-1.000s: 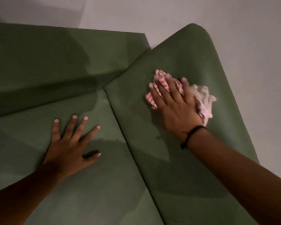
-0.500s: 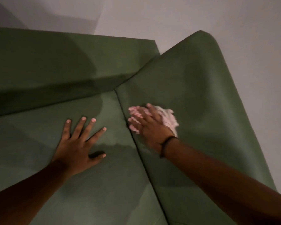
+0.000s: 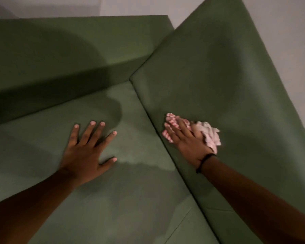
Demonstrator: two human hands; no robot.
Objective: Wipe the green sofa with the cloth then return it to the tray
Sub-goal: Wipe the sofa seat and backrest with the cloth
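Observation:
The green sofa (image 3: 209,71) fills the view, its seat cushion on the left and a slanted upholstered panel on the right. My right hand (image 3: 187,143) presses a crumpled pink-and-white striped cloth (image 3: 210,136) flat against the lower part of that panel, close to the seam with the seat. The cloth bulges out past my fingers and to the right of my palm. My left hand (image 3: 85,152) lies flat on the seat cushion with fingers spread, holding nothing. The tray is not in view.
A pale wall (image 3: 289,41) rises behind and to the right of the sofa. The sofa's other padded side (image 3: 60,55) runs along the upper left. A seam in the seat (image 3: 180,224) crosses the lower middle.
My right hand slid the cloth down the panel toward the seat seam, then slightly back to the right. The left hand stayed planted on the seat. The camera view shifted.

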